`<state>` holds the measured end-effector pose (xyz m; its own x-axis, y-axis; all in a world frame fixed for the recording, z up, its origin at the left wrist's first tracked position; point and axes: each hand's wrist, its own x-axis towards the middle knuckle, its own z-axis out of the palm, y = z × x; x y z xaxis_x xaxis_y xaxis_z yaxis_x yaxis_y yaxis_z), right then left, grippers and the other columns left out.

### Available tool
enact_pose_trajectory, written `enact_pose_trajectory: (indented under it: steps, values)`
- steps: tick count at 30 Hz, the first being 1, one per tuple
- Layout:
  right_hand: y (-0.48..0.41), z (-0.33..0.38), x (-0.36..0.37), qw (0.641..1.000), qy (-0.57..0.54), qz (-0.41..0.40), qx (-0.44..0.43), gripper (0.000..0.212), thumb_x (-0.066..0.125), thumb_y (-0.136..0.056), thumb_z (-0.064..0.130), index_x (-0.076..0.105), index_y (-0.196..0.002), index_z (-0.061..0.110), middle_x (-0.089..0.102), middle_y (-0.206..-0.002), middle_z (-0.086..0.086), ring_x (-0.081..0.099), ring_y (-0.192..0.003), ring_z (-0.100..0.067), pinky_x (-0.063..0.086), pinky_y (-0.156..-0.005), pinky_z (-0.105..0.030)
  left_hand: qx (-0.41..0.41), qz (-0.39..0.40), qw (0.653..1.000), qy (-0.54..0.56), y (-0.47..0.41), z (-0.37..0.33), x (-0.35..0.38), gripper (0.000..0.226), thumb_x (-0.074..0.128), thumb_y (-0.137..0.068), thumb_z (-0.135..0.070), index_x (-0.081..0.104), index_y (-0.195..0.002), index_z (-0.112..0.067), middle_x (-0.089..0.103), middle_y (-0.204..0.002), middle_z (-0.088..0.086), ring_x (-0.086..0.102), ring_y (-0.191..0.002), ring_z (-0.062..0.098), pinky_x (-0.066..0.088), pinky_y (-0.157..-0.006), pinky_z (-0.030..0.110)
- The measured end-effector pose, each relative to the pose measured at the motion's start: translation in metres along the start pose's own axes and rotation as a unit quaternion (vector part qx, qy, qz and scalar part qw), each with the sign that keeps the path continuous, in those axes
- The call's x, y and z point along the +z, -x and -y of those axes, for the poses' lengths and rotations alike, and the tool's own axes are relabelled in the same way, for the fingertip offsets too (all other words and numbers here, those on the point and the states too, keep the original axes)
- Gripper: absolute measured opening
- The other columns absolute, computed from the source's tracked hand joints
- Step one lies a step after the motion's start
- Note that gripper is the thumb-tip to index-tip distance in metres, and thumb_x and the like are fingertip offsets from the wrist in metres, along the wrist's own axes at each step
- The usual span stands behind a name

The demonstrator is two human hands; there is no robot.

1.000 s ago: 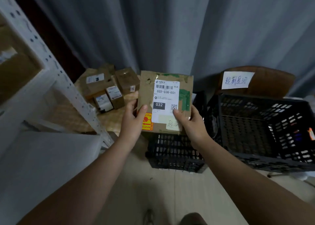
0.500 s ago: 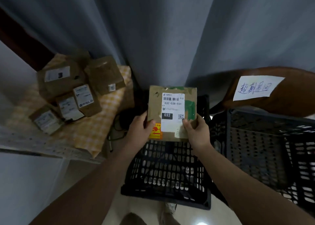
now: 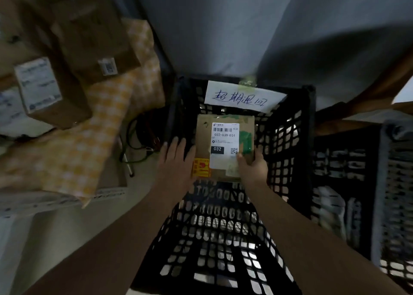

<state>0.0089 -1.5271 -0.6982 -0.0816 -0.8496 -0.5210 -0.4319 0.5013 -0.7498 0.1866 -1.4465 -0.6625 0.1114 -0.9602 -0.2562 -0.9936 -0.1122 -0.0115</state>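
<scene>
A flat brown cardboard parcel [image 3: 203, 138] with a white shipping label reading 032-038-E01 and a yellow sticker sits low inside a black plastic crate [image 3: 288, 138]. My right hand [image 3: 253, 167] grips its lower right corner, thumb on the label. My left hand [image 3: 176, 160] lies along the parcel's left edge with its fingers straight and spread. A white handwritten paper note [image 3: 241, 98] is taped to the crate's far rim.
Several labelled cardboard boxes [image 3: 89, 37] stand on a yellow checked cloth [image 3: 73, 151] at the left. A second black crate [image 3: 362, 194] stands at the right. Grey curtain [image 3: 245, 26] hangs behind. Cables [image 3: 138, 142] lie on the floor beside the crate.
The parcel has gone down from above the crate into it. My left hand has let go of its grip and now lies flat at the parcel's side. The view has tilted downward.
</scene>
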Motion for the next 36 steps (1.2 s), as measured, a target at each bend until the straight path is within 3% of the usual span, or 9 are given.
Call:
enact_pose_trajectory:
  steps: [3, 8, 13, 15, 18, 22, 28, 32, 36]
  values:
    - [-0.021, -0.011, 0.024, 1.0, -0.003, 0.008, 0.007, 0.046, 0.061, -0.093, 0.024, 0.049, -0.136, 0.013, 0.063, -0.115, -0.006, 0.06, -0.103, -0.021, 0.047, -0.081, -0.028, 0.067, 0.02, 0.992, -0.105, -0.018, 0.006, 0.027, 0.074, 0.086, -0.056, -0.039, 0.066, -0.119, -0.008, 0.063, -0.123, 0.019, 0.059, -0.117, 0.033, 0.042, -0.102, 0.045]
    - [-0.05, -0.024, 0.06, 0.999, -0.035, 0.014, -0.012, 0.052, 0.063, -0.092, 0.025, 0.047, -0.139, 0.013, 0.063, -0.12, -0.006, 0.06, -0.106, -0.02, 0.051, -0.089, -0.033, 0.097, -0.007, 0.986, -0.133, -0.052, -0.003, 0.065, 0.053, 0.069, -0.074, -0.026, 0.061, -0.122, -0.006, 0.061, -0.124, 0.018, 0.062, -0.11, 0.028, 0.049, -0.096, 0.038]
    - [-0.08, -0.038, 0.065, 0.997, -0.063, 0.034, -0.013, 0.049, 0.055, -0.095, 0.022, 0.044, -0.143, 0.016, 0.061, -0.12, 0.0, 0.06, -0.108, -0.019, 0.051, -0.096, -0.042, 0.061, 0.018, 0.979, -0.192, -0.073, -0.008, 0.081, 0.057, 0.031, -0.101, -0.025, 0.012, -0.15, -0.002, 0.02, -0.155, 0.023, 0.03, -0.14, 0.032, 0.024, -0.114, 0.039]
    - [-0.09, -0.048, 0.061, 0.995, -0.087, 0.056, -0.005, 0.046, 0.053, -0.097, 0.021, 0.045, -0.142, 0.019, 0.061, -0.122, -0.001, 0.061, -0.11, -0.02, 0.051, -0.096, -0.045, 0.065, 0.004, 0.976, -0.208, -0.079, -0.013, 0.084, 0.058, 0.032, -0.102, -0.027, 0.013, -0.149, 0.0, 0.021, -0.154, 0.024, 0.032, -0.139, 0.033, 0.026, -0.113, 0.039]
    - [-0.097, -0.057, 0.054, 0.983, -0.139, 0.116, 0.024, 0.047, 0.05, -0.099, 0.014, 0.041, -0.145, 0.018, 0.06, -0.128, -0.003, 0.061, -0.109, -0.017, 0.052, -0.093, -0.036, 0.06, 0.052, 0.978, -0.192, -0.084, -0.013, 0.086, 0.055, 0.029, -0.101, -0.017, 0.008, -0.146, 0.004, 0.021, -0.152, 0.026, 0.037, -0.132, 0.036, 0.031, -0.108, 0.04]
    - [-0.109, -0.065, 0.046, 0.965, -0.168, 0.198, 0.048, 0.054, 0.048, -0.098, 0.003, 0.039, -0.146, 0.025, 0.058, -0.134, -0.003, 0.059, -0.115, -0.017, 0.053, -0.09, -0.031, 0.057, 0.089, 0.981, -0.163, -0.098, -0.014, 0.084, 0.047, 0.034, -0.099, -0.012, 0.024, -0.142, 0.002, 0.04, -0.139, 0.021, 0.048, -0.12, 0.032, 0.038, -0.098, 0.038]
    - [-0.115, -0.079, 0.044, 0.977, -0.143, 0.16, -0.013, 0.047, 0.056, -0.095, 0.005, 0.046, -0.14, 0.014, 0.064, -0.12, 0.0, 0.064, -0.098, -0.002, 0.056, -0.081, -0.024, 0.037, 0.137, 0.985, -0.098, -0.102, -0.025, 0.093, 0.067, 0.046, -0.098, -0.023, 0.009, -0.148, 0.002, 0.024, -0.147, 0.027, 0.041, -0.126, 0.036, 0.039, -0.097, 0.038]
    - [-0.115, -0.085, 0.045, 0.991, 0.054, 0.119, -0.036, 0.048, 0.06, -0.092, 0.036, 0.053, -0.136, 0.018, 0.063, -0.126, -0.006, 0.06, -0.115, -0.021, 0.05, -0.097, -0.04, 0.03, 0.155, 0.98, -0.119, -0.099, -0.027, 0.098, 0.076, 0.046, -0.097, -0.021, -0.004, -0.15, 0.001, 0.006, -0.154, 0.028, 0.026, -0.138, 0.038, 0.03, -0.107, 0.039]
    - [-0.103, -0.058, 0.033, 0.949, 0.285, 0.105, -0.084, 0.062, 0.044, -0.097, 0.049, 0.032, -0.148, 0.017, 0.04, -0.147, -0.015, 0.038, -0.132, -0.034, 0.041, -0.104, -0.044, -0.025, 0.185, 0.981, -0.046, -0.094, -0.031, 0.09, 0.087, 0.055, -0.093, -0.04, -0.002, -0.151, -0.008, -0.002, -0.157, 0.024, 0.007, -0.145, 0.035, 0.009, -0.117, 0.042]
